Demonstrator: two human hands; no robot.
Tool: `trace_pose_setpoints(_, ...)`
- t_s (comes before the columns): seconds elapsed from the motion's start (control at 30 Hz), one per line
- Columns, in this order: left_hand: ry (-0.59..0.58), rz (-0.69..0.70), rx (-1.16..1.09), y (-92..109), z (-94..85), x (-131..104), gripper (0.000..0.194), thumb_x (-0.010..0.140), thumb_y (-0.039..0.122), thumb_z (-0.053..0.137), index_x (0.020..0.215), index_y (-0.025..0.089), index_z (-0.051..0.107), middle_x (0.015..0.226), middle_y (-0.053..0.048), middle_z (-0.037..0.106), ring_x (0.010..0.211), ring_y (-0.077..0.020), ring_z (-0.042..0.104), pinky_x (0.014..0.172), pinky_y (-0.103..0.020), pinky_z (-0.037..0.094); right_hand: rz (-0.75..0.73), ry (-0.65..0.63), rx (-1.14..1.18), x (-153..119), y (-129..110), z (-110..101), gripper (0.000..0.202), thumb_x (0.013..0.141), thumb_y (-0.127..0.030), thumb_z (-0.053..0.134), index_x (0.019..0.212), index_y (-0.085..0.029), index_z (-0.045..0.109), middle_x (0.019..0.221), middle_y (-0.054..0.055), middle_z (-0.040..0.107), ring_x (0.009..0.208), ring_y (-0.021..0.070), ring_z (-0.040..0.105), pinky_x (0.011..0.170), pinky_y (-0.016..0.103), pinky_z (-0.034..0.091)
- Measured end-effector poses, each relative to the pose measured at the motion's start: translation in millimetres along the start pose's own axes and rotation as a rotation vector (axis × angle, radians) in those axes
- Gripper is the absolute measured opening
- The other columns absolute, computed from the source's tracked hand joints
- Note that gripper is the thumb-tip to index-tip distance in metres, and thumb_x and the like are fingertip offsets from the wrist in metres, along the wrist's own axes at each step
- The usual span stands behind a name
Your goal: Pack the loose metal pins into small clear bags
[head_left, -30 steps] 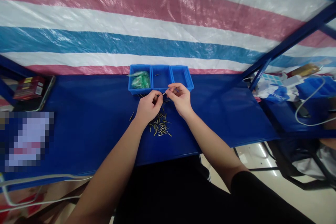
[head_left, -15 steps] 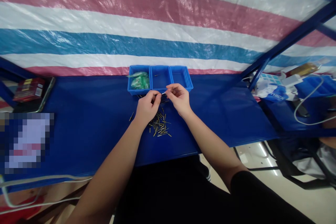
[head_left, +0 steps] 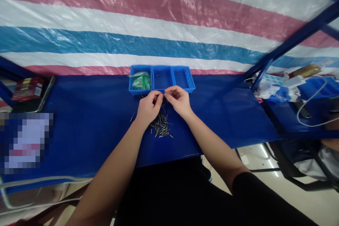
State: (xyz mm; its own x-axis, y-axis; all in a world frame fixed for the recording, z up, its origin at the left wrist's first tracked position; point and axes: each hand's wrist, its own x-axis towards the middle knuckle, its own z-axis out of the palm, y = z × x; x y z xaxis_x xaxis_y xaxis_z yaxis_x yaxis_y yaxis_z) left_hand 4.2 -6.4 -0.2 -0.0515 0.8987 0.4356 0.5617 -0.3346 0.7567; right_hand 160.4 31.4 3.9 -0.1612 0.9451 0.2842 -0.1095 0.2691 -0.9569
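My left hand (head_left: 148, 107) and my right hand (head_left: 179, 100) meet fingertip to fingertip just in front of the blue bins. Each is closed in a pinch on a thin metal pin (head_left: 166, 93), mostly hidden by the fingers. Below them lies a loose pile of thin brass-and-dark metal pins (head_left: 161, 127) on the blue table (head_left: 212, 113). A stray pin (head_left: 132, 117) rests left of my left wrist. The left bin (head_left: 130, 84) holds green plastic packets (head_left: 142, 81). One small pin (head_left: 158, 75) lies in the middle bin (head_left: 162, 67).
The right bin (head_left: 191, 77) adjoins the others. At the left stands a red box (head_left: 28, 89) on a dark tray (head_left: 43, 100). White plastic bags (head_left: 272, 90) and a cable (head_left: 304, 107) are at the right. A striped sheet (head_left: 159, 17) hangs behind the table.
My right hand has moved slightly left, bringing its fingertips up against those of my left hand. The thin pin seen between them is now mostly covered.
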Motion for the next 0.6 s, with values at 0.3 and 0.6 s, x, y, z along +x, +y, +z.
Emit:
trace_pose_setpoints(0.3, 0.015, -0.012, 0.003, -0.9, -0.1, 1.1, 0.022, 0.1, 0.037, 0.057, 0.097, 0.019, 0.069, 0.071, 0.001, 0.066, 0.061, -0.0096, 0.058, 0.064, -0.023, 0.044, 0.007, -0.014, 0.0, -0.5, 0.9, -1.5, 0.022, 0.083, -0.037, 0.078, 0.095, -0.02, 0.071, 0.084, 0.002, 0.071, 0.073, 0.0125, 0.064, 0.065, 0.028, 0.05)
trace_pose_setpoints(0.6, 0.014, -0.023, 0.017, -0.2, -0.5, 1.2, 0.023, 0.1, 0.039, 0.056, 0.097, 0.02, 0.068, 0.073, 0.0, 0.068, 0.063, -0.0108, 0.059, 0.064, -0.024, 0.045, 0.016, -0.031, -0.049, -1.8, 0.4, -2.0, 0.023, 0.085, -0.039, 0.076, 0.097, -0.021, 0.071, 0.086, 0.003, 0.072, 0.075, 0.0134, 0.065, 0.066, 0.029, 0.051)
